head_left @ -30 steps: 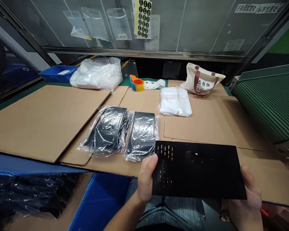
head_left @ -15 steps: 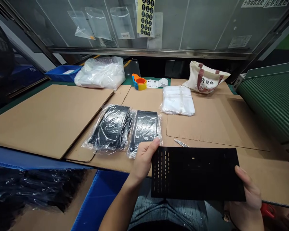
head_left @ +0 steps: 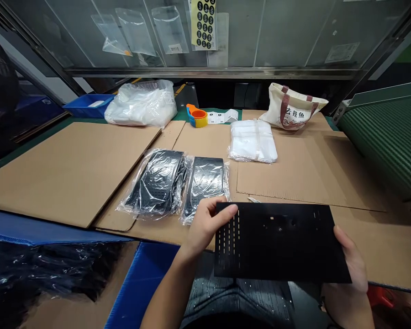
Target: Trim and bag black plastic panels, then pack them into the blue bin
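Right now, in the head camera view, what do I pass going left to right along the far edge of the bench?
Blue plastic crate → clear bag of white material → orange and blue plastic dispenser → printed label strip → canvas tote bag → green ribbed conveyor belt

Left forearm (head_left: 166, 292) angled up from lower frame; left hand (head_left: 203, 227) gripped, thumb stretched rightward. Right hand (head_left: 349, 283) sat low, palm up, thumb raised. Hands well apart.
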Demonstrator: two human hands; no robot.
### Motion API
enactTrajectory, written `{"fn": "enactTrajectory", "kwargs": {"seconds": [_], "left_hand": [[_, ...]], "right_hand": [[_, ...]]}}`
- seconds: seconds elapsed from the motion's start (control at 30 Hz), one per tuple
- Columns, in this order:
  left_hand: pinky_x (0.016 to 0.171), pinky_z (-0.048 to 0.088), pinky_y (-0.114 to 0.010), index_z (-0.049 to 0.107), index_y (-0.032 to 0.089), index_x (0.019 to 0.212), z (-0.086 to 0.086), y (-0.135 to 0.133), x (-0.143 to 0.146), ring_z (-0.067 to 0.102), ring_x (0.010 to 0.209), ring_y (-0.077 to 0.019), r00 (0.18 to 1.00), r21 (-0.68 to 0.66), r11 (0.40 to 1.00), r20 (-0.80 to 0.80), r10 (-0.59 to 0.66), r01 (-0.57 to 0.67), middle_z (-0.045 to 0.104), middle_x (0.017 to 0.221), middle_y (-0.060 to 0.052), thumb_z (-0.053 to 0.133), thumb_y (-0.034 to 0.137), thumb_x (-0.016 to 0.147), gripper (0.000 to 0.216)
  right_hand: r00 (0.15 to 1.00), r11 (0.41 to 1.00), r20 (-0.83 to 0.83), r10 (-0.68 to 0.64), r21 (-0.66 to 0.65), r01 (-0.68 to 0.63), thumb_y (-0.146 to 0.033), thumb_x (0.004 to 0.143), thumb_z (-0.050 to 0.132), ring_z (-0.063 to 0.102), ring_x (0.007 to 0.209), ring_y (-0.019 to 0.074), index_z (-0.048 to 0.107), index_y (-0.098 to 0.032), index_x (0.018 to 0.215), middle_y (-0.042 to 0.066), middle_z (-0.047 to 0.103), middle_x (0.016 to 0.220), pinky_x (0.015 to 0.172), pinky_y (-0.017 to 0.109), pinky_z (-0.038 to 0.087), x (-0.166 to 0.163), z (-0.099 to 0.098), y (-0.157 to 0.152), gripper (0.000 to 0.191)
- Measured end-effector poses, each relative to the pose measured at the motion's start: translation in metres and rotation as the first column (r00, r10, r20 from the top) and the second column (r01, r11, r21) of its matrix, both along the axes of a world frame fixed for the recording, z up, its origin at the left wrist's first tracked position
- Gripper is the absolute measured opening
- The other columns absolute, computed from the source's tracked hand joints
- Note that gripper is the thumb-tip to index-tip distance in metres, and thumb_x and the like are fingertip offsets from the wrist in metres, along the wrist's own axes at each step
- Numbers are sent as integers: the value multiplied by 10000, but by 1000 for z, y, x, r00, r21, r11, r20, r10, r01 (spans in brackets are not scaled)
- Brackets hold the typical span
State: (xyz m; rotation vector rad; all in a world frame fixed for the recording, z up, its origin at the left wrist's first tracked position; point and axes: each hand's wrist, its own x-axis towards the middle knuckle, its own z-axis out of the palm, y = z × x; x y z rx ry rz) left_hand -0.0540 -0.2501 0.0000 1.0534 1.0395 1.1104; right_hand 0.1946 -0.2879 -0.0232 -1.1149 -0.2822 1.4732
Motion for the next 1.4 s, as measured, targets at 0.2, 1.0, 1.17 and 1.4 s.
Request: {"fn": "enactTrajectory", "kwargs": {"seconds": [0.2,1.0,1.17,1.4], "left_hand": [[403,242,-218,369,195,459,4,3,9,297,403,-56,954,-192,972,238,183,-139,314,435,68,654,535,759,536],[370,282,-183,592,190,825,-5,-3,12,342,402,-52,929,-169,979,331,165,-113,468,576,56,725,467,721,324],[501,368,-181,664,171,805,-6,0,5,451,554,-78,948,-50,966,186,259,-255,556,674,20,778,448,680,325],[758,475,-247,730,210,944,-15,-8,-11,602,811,-166,947,162,946,-114,300,-281,693,876,-28,651,438,833,265]], "right_hand": [[999,995,12,53,82,-54,-464,568,839,701,1000,315,772,-266,730,27,750,659,1006,467,498,-4,-1,4,264],[999,997,5,-44,69,43,-690,803,547,705,987,265,756,-295,974,35,769,965,970,415,539,1,-25,4,479],[997,984,72,-15,177,2,-756,715,590,701,1005,281,773,-300,845,39,772,793,969,429,531,-7,-7,6,509],[993,958,97,74,271,-98,-762,683,614,676,1062,299,775,-274,772,61,751,684,978,484,500,-13,1,13,522]]}}
